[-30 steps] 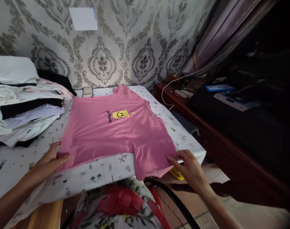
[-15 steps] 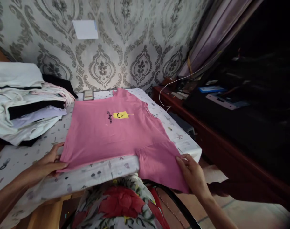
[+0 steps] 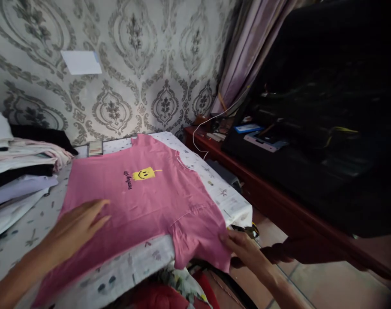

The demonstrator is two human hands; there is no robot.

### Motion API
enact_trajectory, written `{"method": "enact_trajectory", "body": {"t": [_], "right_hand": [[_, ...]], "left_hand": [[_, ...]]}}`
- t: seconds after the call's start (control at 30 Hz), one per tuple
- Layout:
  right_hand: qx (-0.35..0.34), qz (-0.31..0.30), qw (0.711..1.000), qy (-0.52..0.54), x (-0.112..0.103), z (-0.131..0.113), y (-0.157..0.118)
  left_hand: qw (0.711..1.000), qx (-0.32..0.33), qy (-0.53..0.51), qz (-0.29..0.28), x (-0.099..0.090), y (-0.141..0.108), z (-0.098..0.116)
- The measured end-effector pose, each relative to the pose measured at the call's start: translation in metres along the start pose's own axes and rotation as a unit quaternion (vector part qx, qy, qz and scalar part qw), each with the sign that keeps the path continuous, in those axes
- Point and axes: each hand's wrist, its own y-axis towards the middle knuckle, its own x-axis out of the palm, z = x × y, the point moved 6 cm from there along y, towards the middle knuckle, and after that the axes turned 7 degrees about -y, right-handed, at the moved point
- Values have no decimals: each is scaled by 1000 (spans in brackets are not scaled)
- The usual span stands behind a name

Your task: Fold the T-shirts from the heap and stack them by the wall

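Observation:
A pink T-shirt (image 3: 118, 206) lies spread over the table, with a yellow smiley print and dark lettering on its front. Its near sleeve (image 3: 202, 236) hangs past the table's edge, wrinkled. At the cuff of that sleeve, my right hand (image 3: 242, 244) pinches the cloth between thumb and fingers. My left hand (image 3: 82, 223), a little blurred, is over the lower part of the shirt with its fingers stretched out and nothing in them. Whether it touches the cloth I cannot tell.
A pile of clothes (image 3: 25, 171) stands at the left on the patterned white cover (image 3: 237, 206). A small framed item (image 3: 95, 148) sits by the wall. To the right is a dark red cabinet (image 3: 266, 189) with a white cable (image 3: 195, 133) and a large black screen (image 3: 327, 128).
My left hand has let go of the shirt's bottom corner and moved over the cloth. My right hand still holds the sleeve, now more crumpled. The view has turned right.

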Motion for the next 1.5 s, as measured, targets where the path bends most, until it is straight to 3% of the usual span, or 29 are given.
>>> {"method": "enact_trajectory", "body": {"t": [0.07,0.17,0.27,0.37,0.5,0.63,0.73,0.83,1.07,1.13,1.2,1.33,1.5], "right_hand": [[-17,51,995,-81,-23,-10,5],[-60,145,969,-190,-54,-42,24],[-110,157,949,-248,-56,-76,68],[-94,148,939,-296,-45,-92,122],[-52,118,946,-298,-31,-94,170],[-79,125,960,-237,-27,-95,185],[-108,137,977,-121,-30,-92,188],[-128,180,973,-60,-38,-88,187],[-134,181,939,-259,-43,-85,179],[-138,190,921,-310,-45,-92,179],[-186,194,903,-334,-40,-108,182],[-314,112,889,-313,8,-159,212],[-318,26,883,-345,93,-214,280]], "left_hand": [[993,106,-22,-57,22,41,48],[972,198,-64,-105,51,113,99],[969,217,-49,-104,80,198,136],[975,209,-13,-76,109,276,169],[979,183,-1,-84,149,344,194],[983,146,5,-112,172,379,192],[984,133,-12,-122,177,390,187],[984,133,-56,-105,179,391,184],[971,186,-144,-44,185,352,177],[962,225,-147,-38,182,330,171],[959,256,-114,-37,178,307,162],[975,216,-3,-53,168,274,130],[989,141,44,-25,129,252,75]]}}
